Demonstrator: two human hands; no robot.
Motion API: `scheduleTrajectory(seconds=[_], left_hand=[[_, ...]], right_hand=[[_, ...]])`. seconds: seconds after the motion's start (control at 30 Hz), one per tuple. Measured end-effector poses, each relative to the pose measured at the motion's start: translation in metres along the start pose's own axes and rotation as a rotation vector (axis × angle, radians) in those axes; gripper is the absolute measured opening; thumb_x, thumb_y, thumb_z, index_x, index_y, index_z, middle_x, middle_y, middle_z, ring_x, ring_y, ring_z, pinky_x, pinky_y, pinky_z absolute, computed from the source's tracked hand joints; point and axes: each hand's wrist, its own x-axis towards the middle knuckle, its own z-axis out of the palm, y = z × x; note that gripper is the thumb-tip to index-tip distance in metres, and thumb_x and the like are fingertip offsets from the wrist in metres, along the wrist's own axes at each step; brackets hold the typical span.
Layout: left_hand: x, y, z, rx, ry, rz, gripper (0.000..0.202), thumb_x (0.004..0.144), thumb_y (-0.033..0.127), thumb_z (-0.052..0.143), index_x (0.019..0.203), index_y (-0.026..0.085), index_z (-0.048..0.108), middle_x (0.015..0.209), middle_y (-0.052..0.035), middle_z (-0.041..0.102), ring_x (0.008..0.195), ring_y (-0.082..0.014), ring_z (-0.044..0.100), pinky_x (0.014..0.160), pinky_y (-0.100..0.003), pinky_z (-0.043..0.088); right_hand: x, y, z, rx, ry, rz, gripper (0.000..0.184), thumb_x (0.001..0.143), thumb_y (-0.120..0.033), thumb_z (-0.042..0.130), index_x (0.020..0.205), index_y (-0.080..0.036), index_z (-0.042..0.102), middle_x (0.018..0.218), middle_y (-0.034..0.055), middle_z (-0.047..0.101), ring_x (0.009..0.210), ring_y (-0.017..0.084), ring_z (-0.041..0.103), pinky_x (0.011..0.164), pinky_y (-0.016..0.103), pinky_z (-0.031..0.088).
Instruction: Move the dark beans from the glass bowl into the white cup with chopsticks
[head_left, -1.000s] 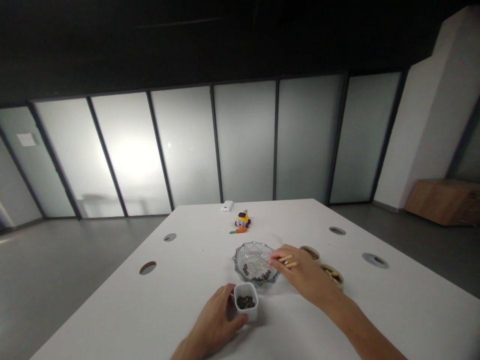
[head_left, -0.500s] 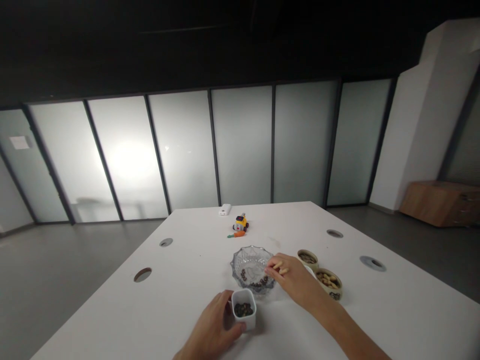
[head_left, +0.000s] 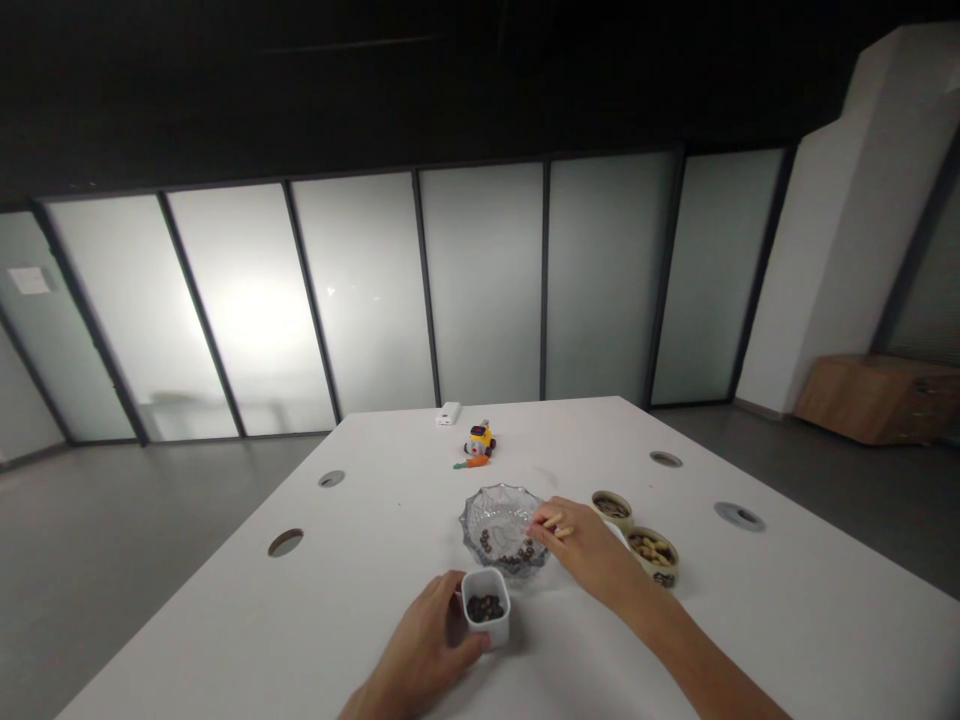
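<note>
My left hand is wrapped around a small white square cup with dark brown beans or nuts inside. My right hand grips a pair of wooden chopsticks; their blunt ends stick out above the hand, and their tips are hidden. It hovers over the right rim of a clear glass bowl, in which several small dark pieces lie along the bottom. Right of that hand stand a round dish of peanuts and a round dish of darker pieces, perhaps seeds.
Farther back on the white table are an orange toy carrot, a yellow toy vehicle and a white box-like device. Part of a white object shows behind my right hand. Round cable holes pierce the tabletop.
The view has shifted slightly. My left hand still holds the cup, and my right hand keeps the chopsticks by the bowl's right rim, with hardly any movement.
</note>
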Motion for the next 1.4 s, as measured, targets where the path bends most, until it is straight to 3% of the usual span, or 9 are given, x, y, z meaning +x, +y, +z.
scheduleTrajectory(seconds=[0.43,0.6,0.7,0.87,1.0,1.2,1.4], left_hand=[[0.0,0.001,0.0,0.023,0.01,-0.03,0.036,0.08,0.027,0.069,0.115,0.019,0.065,0.111,-0.0066,0.071,0.099,-0.0252,0.061,0.088,-0.032,0.045],[-0.001,0.005,-0.002,0.024,0.0,-0.017,0.035,0.082,0.027,0.069,0.115,0.019,0.066,0.111,-0.0053,0.071,0.099,-0.0251,0.06,0.087,-0.031,0.045],[-0.001,0.004,-0.003,0.025,-0.001,-0.021,0.036,0.081,0.026,0.07,0.116,0.02,0.066,0.11,-0.0043,0.071,0.097,-0.0247,0.06,0.086,-0.031,0.045],[0.0,0.0,-0.001,0.018,0.003,-0.012,0.035,0.081,0.027,0.07,0.115,0.02,0.065,0.112,-0.0049,0.071,0.099,-0.025,0.06,0.087,-0.03,0.044],[0.0,0.001,-0.001,0.021,-0.001,-0.023,0.034,0.083,0.03,0.07,0.115,0.019,0.065,0.111,-0.0058,0.071,0.099,-0.0251,0.06,0.087,-0.03,0.045],[-0.001,0.006,-0.003,0.01,0.001,-0.036,0.035,0.081,0.028,0.068,0.114,0.019,0.065,0.112,-0.0058,0.071,0.1,-0.025,0.06,0.087,-0.029,0.045],[-0.001,0.005,-0.003,0.04,-0.002,-0.025,0.034,0.082,0.03,0.069,0.114,0.019,0.064,0.112,-0.0062,0.072,0.101,-0.0252,0.061,0.089,-0.03,0.046]], right_hand=[[-0.002,-0.002,-0.001,0.11,0.125,-0.065,0.029,0.104,-0.031,0.057,0.08,-0.023,0.071,0.088,0.0066,0.075,0.084,0.024,0.072,0.08,0.034,0.053],[-0.016,-0.031,-0.033,0.225,0.199,-0.165,0.032,0.106,-0.039,0.058,0.084,-0.023,0.075,0.085,0.0042,0.076,0.08,0.022,0.071,0.076,0.032,0.053],[-0.029,-0.054,-0.049,0.322,0.171,-0.192,0.031,0.106,-0.043,0.061,0.087,-0.024,0.076,0.085,0.0021,0.076,0.08,0.02,0.07,0.073,0.029,0.053],[-0.04,-0.073,-0.05,0.344,0.067,-0.24,0.034,0.108,-0.043,0.059,0.084,-0.023,0.074,0.082,0.0006,0.073,0.077,0.018,0.068,0.073,0.028,0.052],[-0.033,-0.062,-0.044,0.291,0.093,-0.234,0.03,0.109,-0.039,0.057,0.09,-0.024,0.074,0.091,0.003,0.075,0.086,0.02,0.07,0.081,0.03,0.054],[-0.012,-0.019,-0.024,0.097,0.07,-0.084,0.027,0.105,-0.035,0.057,0.087,-0.024,0.073,0.093,0.0084,0.078,0.088,0.026,0.073,0.084,0.037,0.055],[-0.001,0.005,-0.007,0.097,0.02,-0.023,0.029,0.105,-0.039,0.055,0.087,-0.023,0.072,0.095,0.0087,0.078,0.09,0.027,0.074,0.092,0.038,0.053]])
